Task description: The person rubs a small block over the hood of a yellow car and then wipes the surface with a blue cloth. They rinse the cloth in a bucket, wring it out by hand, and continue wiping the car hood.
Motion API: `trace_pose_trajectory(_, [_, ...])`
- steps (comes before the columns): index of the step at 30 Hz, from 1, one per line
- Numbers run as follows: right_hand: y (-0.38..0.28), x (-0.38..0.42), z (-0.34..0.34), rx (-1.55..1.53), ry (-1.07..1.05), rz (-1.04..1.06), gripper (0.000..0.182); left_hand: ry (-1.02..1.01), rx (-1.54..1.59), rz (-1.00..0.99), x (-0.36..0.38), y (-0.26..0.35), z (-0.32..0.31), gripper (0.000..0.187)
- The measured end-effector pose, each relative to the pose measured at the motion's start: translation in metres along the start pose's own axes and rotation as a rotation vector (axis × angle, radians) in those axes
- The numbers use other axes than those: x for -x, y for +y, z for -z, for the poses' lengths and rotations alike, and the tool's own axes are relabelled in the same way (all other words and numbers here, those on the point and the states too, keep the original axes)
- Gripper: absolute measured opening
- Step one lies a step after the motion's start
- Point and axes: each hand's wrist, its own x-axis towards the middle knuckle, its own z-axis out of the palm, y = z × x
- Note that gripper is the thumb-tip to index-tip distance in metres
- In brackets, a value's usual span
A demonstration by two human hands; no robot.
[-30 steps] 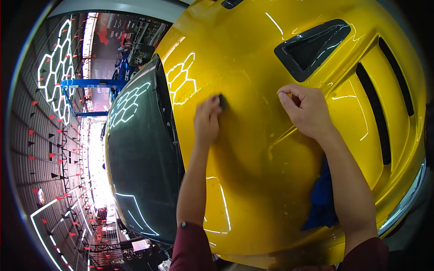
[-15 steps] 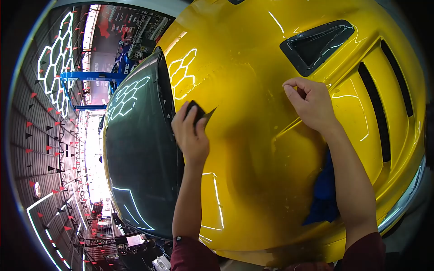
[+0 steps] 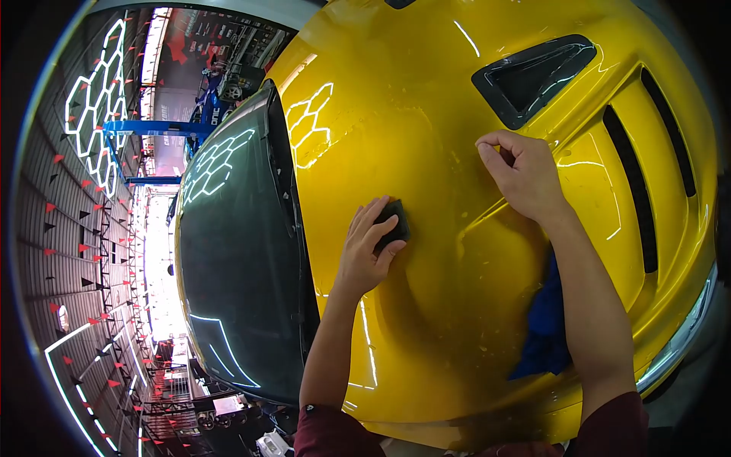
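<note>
My left hand (image 3: pixel 368 247) grips a black applicator block (image 3: pixel 392 226) and presses it on the yellow car hood (image 3: pixel 449 297), with fingers over its left side. Further right, my right hand (image 3: pixel 525 177) is curled into a fist just below the dark triangular hood vent (image 3: pixel 534 80). Its fingers are tucked under, so whatever it may hold is hidden. A blue cloth (image 3: pixel 545 327) lies on the hood, partly behind my right forearm.
The dark windshield (image 3: pixel 236 266) borders the hood on the left. Long black slots (image 3: pixel 633 190) run along the hood's right part. A blue lift post (image 3: pixel 164 129) and shop equipment stand beyond the car.
My left hand has moved right and slightly down, from beside the windshield edge to further onto the hood, bringing the applicator block flat against it. My right hand has stayed in place.
</note>
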Motion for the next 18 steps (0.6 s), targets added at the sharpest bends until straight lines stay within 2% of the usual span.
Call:
trace_pose_trajectory(8, [0.000, 0.000, 0.000, -0.003, 0.006, 0.007, 0.016, 0.044, 0.057, -0.003, 0.000, 0.000, -0.003, 0.036])
trace_pose_trajectory(11, [0.001, 0.000, 0.000, -0.006, 0.004, 0.010, 0.016, 0.056, -0.067, -0.064, 0.001, 0.002, -0.003, 0.031])
trace_pose_trajectory(14, [-0.003, 0.003, -0.001, 0.058, -0.006, 0.005, 0.016, 0.225, 0.062, 0.029, 0.000, 0.014, -0.006, 0.026])
trace_pose_trajectory(17, [-0.011, 0.010, -0.009, -0.100, -0.087, 0.126, 0.017, 0.378, 0.388, 0.141, -0.012, 0.020, -0.001, 0.026])
trace_pose_trajectory(18, [-0.012, 0.014, -0.015, -0.164, -0.181, 0.111, 0.019, 0.415, 0.500, 0.180, -0.019, 0.026, 0.000, 0.028])
